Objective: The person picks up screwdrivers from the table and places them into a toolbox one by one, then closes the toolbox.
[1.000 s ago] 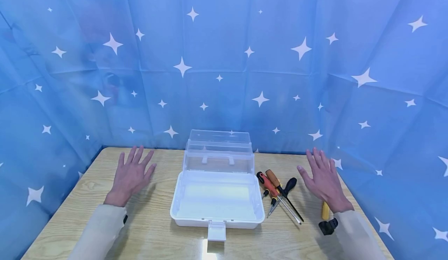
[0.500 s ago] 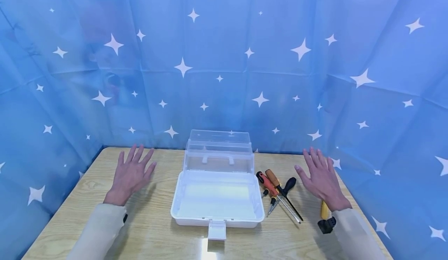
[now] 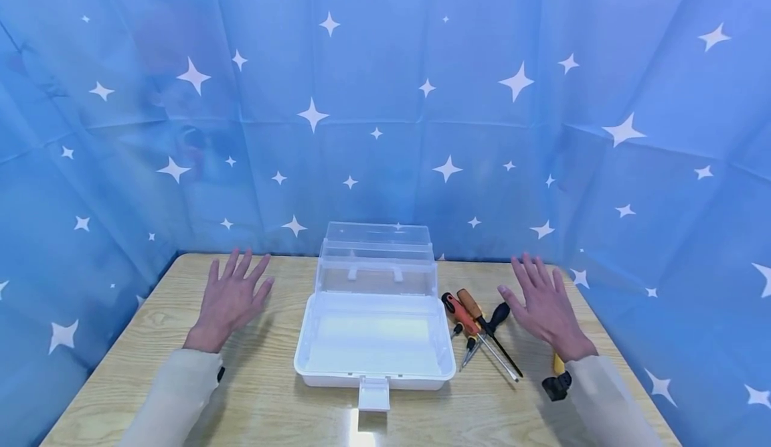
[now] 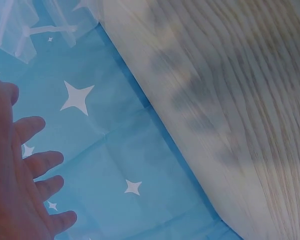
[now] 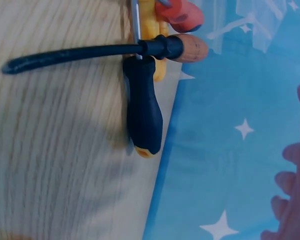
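My left hand (image 3: pixel 227 305) is held over the table left of the toolbox, fingers spread and holding nothing; its shadow falls on the wood. An opened white toolbox (image 3: pixel 373 381) with a clear lid (image 3: pixel 378 253) tilted back stands in the middle. My right hand (image 3: pixel 548 310) hovers with straight fingers just right of a pile of screwdrivers. The pile has a red-handled screwdriver (image 3: pixel 465 316), a brown-handled tool (image 5: pixel 193 48) with a black shaft, and a black-handled screwdriver (image 5: pixel 145 107). Smaller black-and-yellow tools (image 3: pixel 471 344) lie partly hidden underneath.
A yellow object (image 3: pixel 559 365) lies mostly hidden beneath my right wrist. The wooden table (image 3: pixel 271 393) ends against a blue star-patterned curtain (image 3: pixel 385 152) at the back and sides. The toolbox's latch flap (image 3: pixel 374 395) hangs toward the front.
My right hand has shifted left, nearer the screwdrivers. The left hand has drifted slightly right. Toolbox and tools stay where they were.
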{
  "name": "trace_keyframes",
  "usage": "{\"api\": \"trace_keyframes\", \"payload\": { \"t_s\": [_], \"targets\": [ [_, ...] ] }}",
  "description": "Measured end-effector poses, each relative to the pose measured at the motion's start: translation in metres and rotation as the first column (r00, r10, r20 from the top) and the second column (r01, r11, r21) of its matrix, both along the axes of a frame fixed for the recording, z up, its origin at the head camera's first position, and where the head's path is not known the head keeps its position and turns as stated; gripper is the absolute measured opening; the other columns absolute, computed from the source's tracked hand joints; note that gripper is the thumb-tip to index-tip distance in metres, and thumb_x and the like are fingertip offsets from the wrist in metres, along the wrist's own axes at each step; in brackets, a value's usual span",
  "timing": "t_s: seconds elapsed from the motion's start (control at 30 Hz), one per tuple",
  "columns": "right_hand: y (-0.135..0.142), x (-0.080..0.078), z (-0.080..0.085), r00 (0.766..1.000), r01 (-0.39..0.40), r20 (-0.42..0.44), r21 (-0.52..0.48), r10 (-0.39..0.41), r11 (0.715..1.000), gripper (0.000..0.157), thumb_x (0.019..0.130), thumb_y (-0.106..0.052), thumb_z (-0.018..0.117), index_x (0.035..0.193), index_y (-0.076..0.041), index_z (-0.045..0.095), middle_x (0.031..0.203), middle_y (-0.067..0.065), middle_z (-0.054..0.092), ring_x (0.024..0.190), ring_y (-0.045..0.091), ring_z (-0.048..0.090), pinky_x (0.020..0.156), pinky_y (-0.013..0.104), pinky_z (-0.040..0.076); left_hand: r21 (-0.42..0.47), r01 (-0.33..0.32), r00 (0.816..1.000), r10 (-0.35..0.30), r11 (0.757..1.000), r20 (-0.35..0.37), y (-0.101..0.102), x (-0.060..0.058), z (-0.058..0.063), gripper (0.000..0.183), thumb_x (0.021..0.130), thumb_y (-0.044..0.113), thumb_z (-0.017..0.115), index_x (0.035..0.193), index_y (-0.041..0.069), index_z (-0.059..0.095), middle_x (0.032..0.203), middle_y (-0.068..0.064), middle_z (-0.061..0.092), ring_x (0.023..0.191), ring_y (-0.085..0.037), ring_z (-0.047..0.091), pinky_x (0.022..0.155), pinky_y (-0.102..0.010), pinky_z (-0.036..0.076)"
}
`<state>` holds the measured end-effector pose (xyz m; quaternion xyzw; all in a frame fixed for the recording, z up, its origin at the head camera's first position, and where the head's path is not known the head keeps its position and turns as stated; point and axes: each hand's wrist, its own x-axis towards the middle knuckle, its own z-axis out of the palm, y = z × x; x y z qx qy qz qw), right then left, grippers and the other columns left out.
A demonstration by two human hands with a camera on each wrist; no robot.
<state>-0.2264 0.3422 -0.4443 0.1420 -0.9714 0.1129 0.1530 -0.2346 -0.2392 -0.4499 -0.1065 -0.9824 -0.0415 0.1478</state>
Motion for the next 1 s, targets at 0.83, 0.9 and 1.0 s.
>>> {"api": "trace_keyframes", "payload": {
  "t_s": [0.83, 0.9, 1.0],
  "targets": [
    [-0.006, 0.000, -0.009, 0.996, 0.007, 0.090, -0.053, -0.003, 0.999, 0.072, 0.103, -0.046, 0.044, 0.157, -0.003, 0.023, 0.161, 0.026, 0.017, 0.147, 0.050, 0.014, 0.115, 0.069, 0.008, 0.063, 0.008, 1.000, -0.008, 0.998, -0.007, 0.010, -0.004, -0.007, 0.056, 0.104, 0.042, 0.041, 0.150, 0.011, 0.044, 0.154, -0.024, 0.037, 0.145, -0.045, 0.025, 0.114, -0.068, 0.015],
    [-0.007, 0.000, -0.009, 0.996, 0.003, 0.092, -0.064, 0.002, 0.998, 0.071, 0.103, -0.045, 0.045, 0.156, -0.002, 0.025, 0.160, 0.027, 0.019, 0.145, 0.051, 0.017, 0.114, 0.068, 0.011, 0.106, 0.008, 1.000, -0.009, 0.994, 0.009, 0.011, -0.005, -0.007, 0.057, 0.105, 0.043, 0.039, 0.150, 0.010, 0.042, 0.154, -0.025, 0.037, 0.145, -0.046, 0.024, 0.114, -0.068, 0.015],
    [-0.008, 0.000, -0.010, 0.995, -0.004, 0.102, -0.096, 0.013, 0.995, 0.068, 0.104, -0.042, 0.045, 0.155, -0.001, 0.027, 0.159, 0.029, 0.022, 0.143, 0.053, 0.021, 0.113, 0.068, 0.015, 0.177, 0.008, 0.999, -0.014, 0.984, 0.033, 0.012, -0.006, -0.007, 0.058, 0.106, 0.044, 0.035, 0.151, 0.008, 0.040, 0.154, -0.026, 0.035, 0.145, -0.047, 0.024, 0.113, -0.069, 0.015]
  ]
}}
